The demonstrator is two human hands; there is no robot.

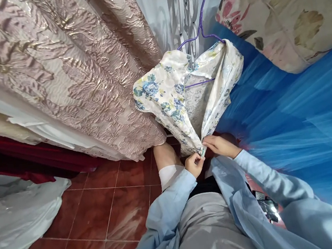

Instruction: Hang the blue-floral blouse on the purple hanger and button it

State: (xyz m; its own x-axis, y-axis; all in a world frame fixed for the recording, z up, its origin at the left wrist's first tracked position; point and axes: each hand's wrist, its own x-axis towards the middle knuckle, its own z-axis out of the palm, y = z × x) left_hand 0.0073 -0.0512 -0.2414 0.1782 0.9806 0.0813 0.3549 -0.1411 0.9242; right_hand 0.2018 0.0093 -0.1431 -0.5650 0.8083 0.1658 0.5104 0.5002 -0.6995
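A white garment with blue and yellow flowers [174, 94] hangs in front of me on a purple hanger [201, 23]. Its neck gapes open, and the two front edges meet low down between my hands. My left hand [194, 165] pinches the lower end of this opening with thumb and fingertips. Just above and to the right, my right hand [221, 145] grips the other front edge, fingers closed on the cloth. Whether a zip or another fastener lies between my fingers is too small to make out.
Pink embossed fabric [83, 70] hangs close on the left, with dark red cloth [27, 153] beyond it. Blue tulle [302, 120] spreads on the right below a floral cloth [293, 18]. Red tiles [103, 208] cover the floor.
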